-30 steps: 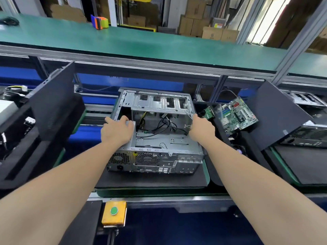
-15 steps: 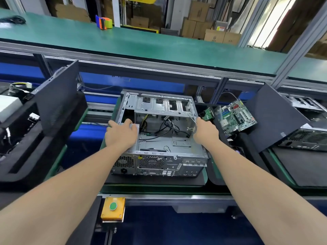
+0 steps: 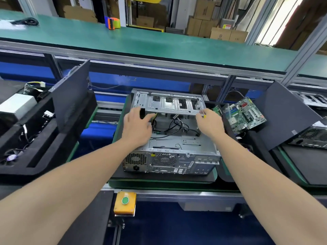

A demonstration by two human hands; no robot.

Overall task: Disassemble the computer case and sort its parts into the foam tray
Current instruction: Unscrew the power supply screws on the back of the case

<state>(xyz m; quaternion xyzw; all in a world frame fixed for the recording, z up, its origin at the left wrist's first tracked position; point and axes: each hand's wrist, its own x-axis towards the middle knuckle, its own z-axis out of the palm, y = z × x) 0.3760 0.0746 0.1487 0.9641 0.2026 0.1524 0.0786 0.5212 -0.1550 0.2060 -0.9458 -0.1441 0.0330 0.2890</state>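
Down at the middle of the conveyor line, on a black-topped pallet (image 3: 159,177) with a green rim, I see the computer case (image 3: 177,156) lying on its side with its open side up. Its rear panel with the fan grilles faces me along the pallet's near edge. My left hand (image 3: 137,125) is in the case's far-left corner, fingers spread wide and relaxed over a bundle of yellow and black cables (image 3: 154,119); I cannot tell whether the fingertips touch them. My right hand (image 3: 210,124) is over the case's far-right corner, just beside the drive cage (image 3: 169,103), with its fingers curled and pinching a small clear-and-yellow item (image 3: 203,114) that is too small for me to name. Loose black wires (image 3: 178,126) loop across the case floor between the two hands. Just beside the pallet's right edge sits the right foam tray (image 3: 258,138), with a green motherboard (image 3: 245,115) propped at a tilt in it and a dark side panel (image 3: 286,117) leaning over its right part. Well apart to the left, the left foam tray (image 3: 35,147) carries a silver power supply (image 3: 16,105), small cabled parts and a second dark panel (image 3: 70,99) standing tilted. At the line's near edge, a yellow box with a green button (image 3: 125,200) sits below the pallet's near-left corner. A green upper shelf (image 3: 159,43) runs across behind everything.
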